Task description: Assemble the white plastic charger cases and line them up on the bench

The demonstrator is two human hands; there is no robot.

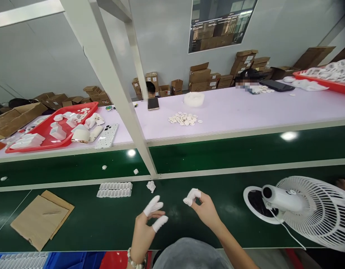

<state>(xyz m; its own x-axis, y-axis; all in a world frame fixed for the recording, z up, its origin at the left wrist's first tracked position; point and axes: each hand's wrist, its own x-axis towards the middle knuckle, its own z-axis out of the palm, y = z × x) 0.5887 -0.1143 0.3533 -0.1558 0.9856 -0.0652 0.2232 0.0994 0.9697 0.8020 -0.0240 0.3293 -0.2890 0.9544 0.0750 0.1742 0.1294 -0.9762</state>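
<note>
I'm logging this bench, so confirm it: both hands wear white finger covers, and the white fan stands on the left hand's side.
Wrong side: the head view shows the white fan on the right hand's side. Both hands do wear white finger covers.

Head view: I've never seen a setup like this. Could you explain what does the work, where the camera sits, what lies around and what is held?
There is no machine here: a person works with two hands, wearing white covers on some fingers. The one picture comes from a camera on the person's head, looking forward and down.

The left hand is open and holds nothing visible. The right hand is pinched; whether something small and white sits between its fingertips, I cannot tell.

On the green bench are brown sheets, white trays, a crumpled white piece and a fan. The pale table behind bears white discs and a loaded red tray, among other things.
</note>
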